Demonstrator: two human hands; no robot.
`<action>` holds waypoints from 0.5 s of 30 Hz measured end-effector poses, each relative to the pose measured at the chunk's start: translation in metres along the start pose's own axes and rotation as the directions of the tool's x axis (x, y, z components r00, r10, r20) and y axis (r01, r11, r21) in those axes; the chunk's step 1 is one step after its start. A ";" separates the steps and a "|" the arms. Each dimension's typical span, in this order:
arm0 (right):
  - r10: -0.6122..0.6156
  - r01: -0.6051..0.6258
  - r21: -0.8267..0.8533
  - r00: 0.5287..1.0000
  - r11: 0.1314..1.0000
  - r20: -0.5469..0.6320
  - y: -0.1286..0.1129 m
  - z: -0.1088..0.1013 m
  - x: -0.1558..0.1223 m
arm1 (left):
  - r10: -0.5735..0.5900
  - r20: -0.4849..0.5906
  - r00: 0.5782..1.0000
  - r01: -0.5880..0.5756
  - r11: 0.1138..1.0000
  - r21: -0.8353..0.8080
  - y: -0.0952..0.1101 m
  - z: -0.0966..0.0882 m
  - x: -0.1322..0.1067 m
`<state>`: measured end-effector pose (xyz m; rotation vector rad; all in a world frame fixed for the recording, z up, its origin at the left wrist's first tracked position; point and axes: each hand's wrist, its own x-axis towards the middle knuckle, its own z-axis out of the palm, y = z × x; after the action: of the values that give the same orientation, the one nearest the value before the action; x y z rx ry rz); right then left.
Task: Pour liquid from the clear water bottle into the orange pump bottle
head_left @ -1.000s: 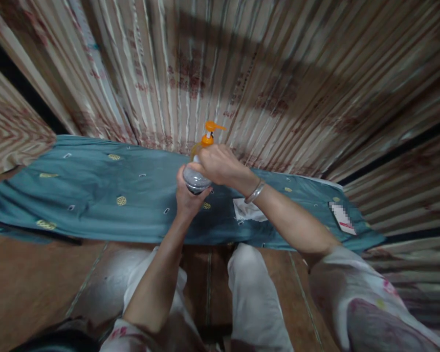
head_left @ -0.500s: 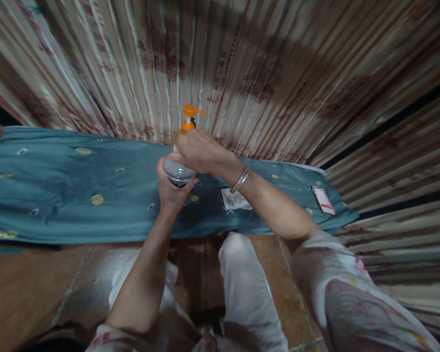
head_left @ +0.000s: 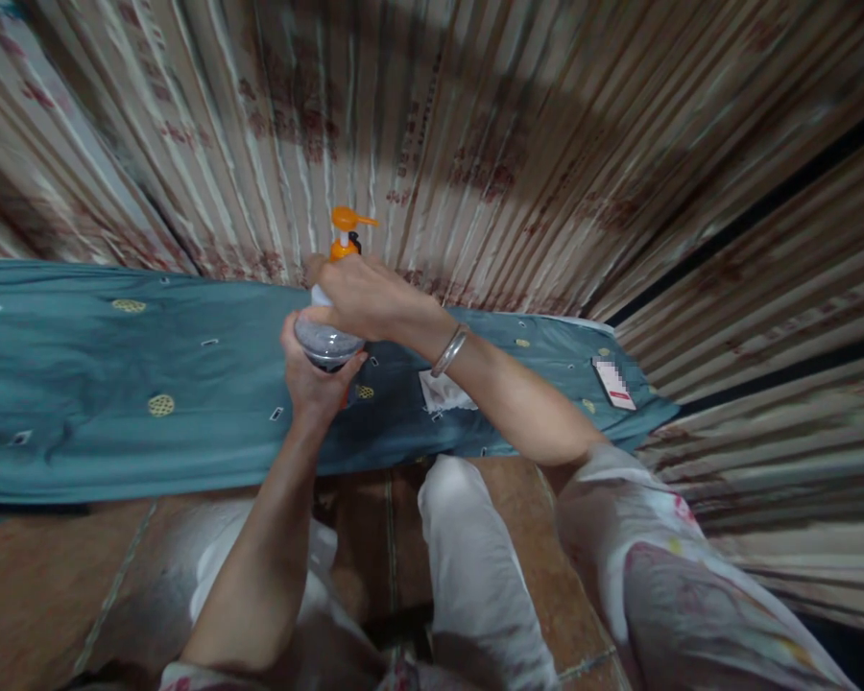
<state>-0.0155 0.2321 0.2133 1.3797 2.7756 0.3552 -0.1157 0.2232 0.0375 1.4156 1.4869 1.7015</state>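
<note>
I hold a clear bottle [head_left: 322, 344] with an orange pump head [head_left: 347, 228] above a teal cloth [head_left: 115, 384]. My left hand [head_left: 309, 379] is wrapped round the bottle's lower body from below. My right hand [head_left: 364, 296] is closed over the bottle's neck, just under the pump, with a silver bangle on its wrist. The pump nozzle points right and sticks up above my right fingers. The bottle's neck is hidden by my right hand.
The teal cloth with small gold motifs covers a long low surface across the view. On it lie a white crumpled paper [head_left: 443, 392] and a small white card [head_left: 612, 382] to the right. Striped curtains [head_left: 475, 144] hang behind. My white-trousered legs [head_left: 475, 566] stand on brown floor tiles.
The view has drifted, so bottle and hands sit further left and higher in the picture. Both hands keep the same grip on the bottle.
</note>
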 end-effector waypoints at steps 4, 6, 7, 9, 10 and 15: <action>0.010 -0.011 -0.025 0.999 1.000 -0.033 -0.001 0.004 0.004 | 0.020 0.003 1.000 -0.020 1.000 -0.015 0.000 0.000 0.000; -0.021 0.020 -0.027 0.999 0.999 -0.024 0.000 0.006 0.006 | 0.026 0.010 1.000 -0.026 1.000 -0.005 -0.001 -0.001 0.001; -0.036 0.035 -0.024 0.999 0.999 -0.015 0.001 0.007 0.006 | 0.020 0.012 1.000 -0.020 1.000 0.000 -0.001 -0.001 0.001; -0.048 0.048 -0.016 0.999 0.999 -0.001 0.003 0.006 0.006 | 0.004 0.010 1.000 -0.004 1.000 0.009 -0.002 -0.002 0.001; -0.044 0.045 -0.014 0.999 0.999 0.002 0.003 0.006 0.006 | -0.001 0.008 1.000 0.001 1.000 0.013 -0.003 -0.002 0.001; 0.005 -0.006 -0.030 1.000 1.000 -0.021 -0.001 0.002 0.005 | -0.033 0.010 0.999 0.032 0.999 0.017 0.001 -0.001 0.001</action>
<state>-0.0193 0.2355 0.2116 1.3858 2.7714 0.4120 -0.1168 0.2236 0.0389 1.3988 1.5141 1.6640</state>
